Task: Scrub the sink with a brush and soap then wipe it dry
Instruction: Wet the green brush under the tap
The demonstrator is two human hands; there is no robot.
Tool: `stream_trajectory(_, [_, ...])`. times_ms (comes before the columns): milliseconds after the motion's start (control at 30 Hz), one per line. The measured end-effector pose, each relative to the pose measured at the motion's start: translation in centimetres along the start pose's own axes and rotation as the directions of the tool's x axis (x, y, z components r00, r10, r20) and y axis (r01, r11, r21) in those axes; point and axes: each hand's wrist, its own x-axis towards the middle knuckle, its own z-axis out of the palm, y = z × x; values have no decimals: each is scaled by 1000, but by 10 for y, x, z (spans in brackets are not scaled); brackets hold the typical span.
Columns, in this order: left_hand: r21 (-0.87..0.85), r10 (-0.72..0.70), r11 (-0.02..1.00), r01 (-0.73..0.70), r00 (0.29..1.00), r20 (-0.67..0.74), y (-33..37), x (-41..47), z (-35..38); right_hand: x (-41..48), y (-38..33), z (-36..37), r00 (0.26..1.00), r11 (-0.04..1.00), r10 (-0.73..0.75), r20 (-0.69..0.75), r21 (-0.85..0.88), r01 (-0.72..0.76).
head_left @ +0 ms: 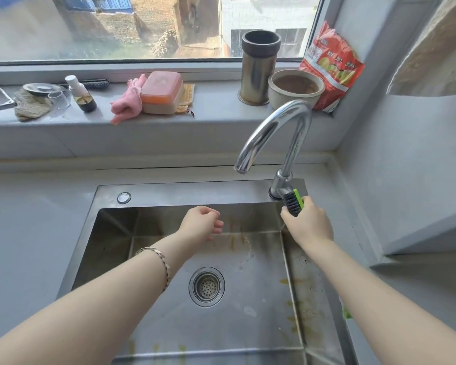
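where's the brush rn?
Head view, right of centre: the brush is gripped in the right hand at the back right corner of the sink, right next to the base of the faucet.

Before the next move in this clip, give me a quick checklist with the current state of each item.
1. Brush gripped by right hand: ok, bristles near the faucet base.
2. Left hand free: ok, holds nothing, above the sink.
3. Soap applied: cannot tell, no suds visible.
4. Water off: ok, no stream from the faucet.
5. Sink clean: not ok, yellow stains on the right wall.
6. Drying cloth available: ok, pink cloth lies on the windowsill.
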Motion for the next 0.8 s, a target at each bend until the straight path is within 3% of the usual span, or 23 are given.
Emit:
stream_trajectory(100, [-72, -1, 997, -2, 999, -43, -3, 0, 0, -25, -31, 7, 976, 956, -3, 219, 288, -62])
stream_trajectory(167, [-137, -14, 991, 2, 996, -90, -7, -1, -3, -42, -57, 20, 895, 858, 0, 447, 459, -229])
stream_trajectory(233, [-179, -29, 984, 4, 990, -136, -10, -2, -9, -52, -74, 32, 816, 745, -43, 577, 562, -358])
stream_trajectory(400, [-190, -50, 982, 13, 980, -193, -24, -2, -33, -60, -94, 43, 817, 620, -139, 559, 693, -369])
stream_trajectory(567, [-182, -51, 983, 21, 985, -163, -34, -7, -52, -61, -104, 55, 867, 737, -146, 476, 638, -226])
stream_trajectory(733, [-56, -60, 997, 55, 993, -103, -40, -11, -63, -58, -115, 51, 865, 723, 22, 501, 589, -360])
stream_trajectory(800, [-11, -53, 999, 53, 995, -89, -40, -12, -63, -58, -106, 48, 869, 775, 32, 493, 537, -333])
